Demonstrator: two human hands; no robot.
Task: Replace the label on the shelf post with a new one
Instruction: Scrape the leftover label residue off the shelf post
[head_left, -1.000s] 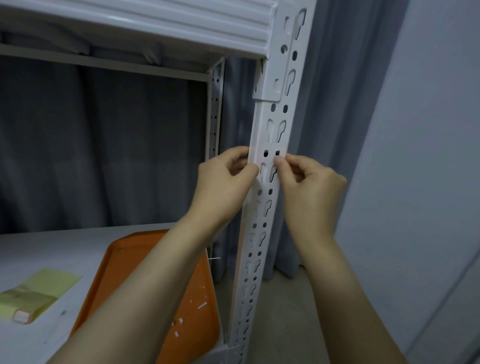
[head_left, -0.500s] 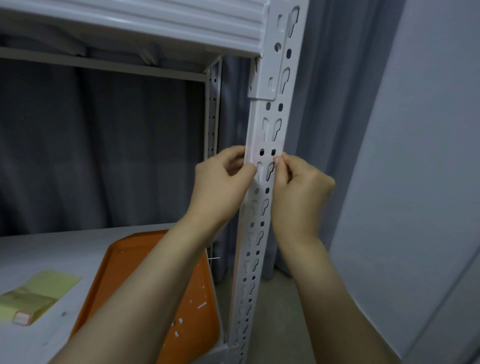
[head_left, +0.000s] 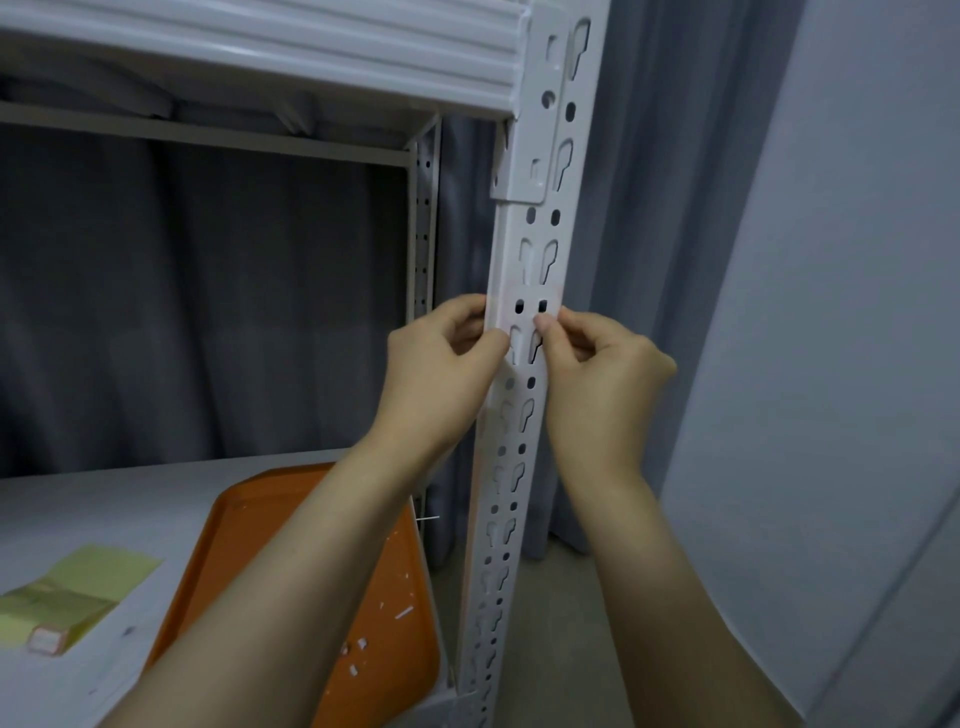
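A white perforated shelf post (head_left: 519, 457) runs down the middle of the head view. A pale, nearly white label (head_left: 530, 299) is stuck across it at hand height, with the post's holes showing through. My left hand (head_left: 441, 374) grips the post's left edge beside the label, thumb pressed on the front face. My right hand (head_left: 597, 374) pinches at the label's lower right edge with thumb and forefinger. Whether the label's edge is lifted off the metal cannot be told.
An orange tray (head_left: 249, 540) with small white paper scraps lies on the grey shelf board (head_left: 104, 504). A yellow-green label sheet (head_left: 78, 592) lies to its left. A white shelf beam (head_left: 260, 47) crosses overhead. Grey curtain behind, a pale wall (head_left: 831, 312) at the right.
My right hand has drawn in closer to the post and its fingertips have settled on the label's lower right edge. The left hand keeps its hold on the post.
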